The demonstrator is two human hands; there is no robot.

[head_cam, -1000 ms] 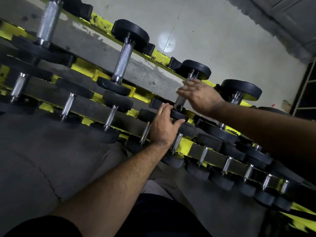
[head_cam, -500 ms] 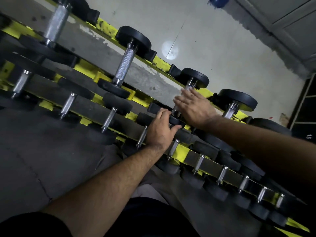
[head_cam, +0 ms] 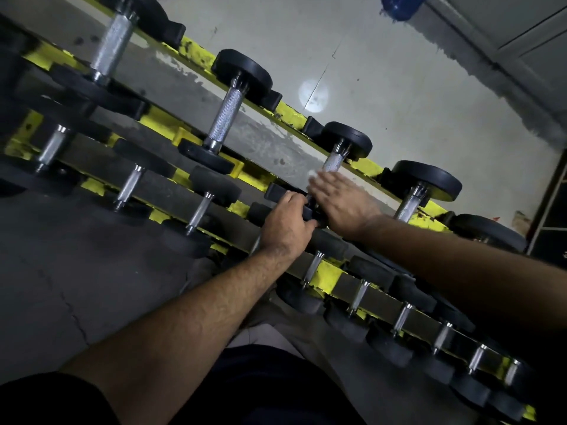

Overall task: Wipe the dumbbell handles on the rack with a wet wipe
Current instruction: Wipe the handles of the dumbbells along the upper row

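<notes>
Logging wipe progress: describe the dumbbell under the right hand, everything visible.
The dumbbell lies on the yellow rack's top tier: black round heads, knurled silvery handle. The right hand covers the lower handle, a white wipe showing at its fingertips. The left hand grips the near head.

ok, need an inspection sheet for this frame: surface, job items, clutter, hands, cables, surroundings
Surface: yellow rack with chipped paint, in tiers; dark mat floor in front.
Job's things: dumbbells with black ends and metal handles along the tiers. White wipe shows at the right hand's fingertips, against the handle of the third upper dumbbell.
Clutter: nothing seen.
Hands: left hand grips the near black end of that same dumbbell; right hand lies over its handle with fingers out, wipe under them.
Cables: nothing seen.
Surroundings: pale wall behind with a round light spot; a blue object at the top edge, too cropped to identify.
</notes>
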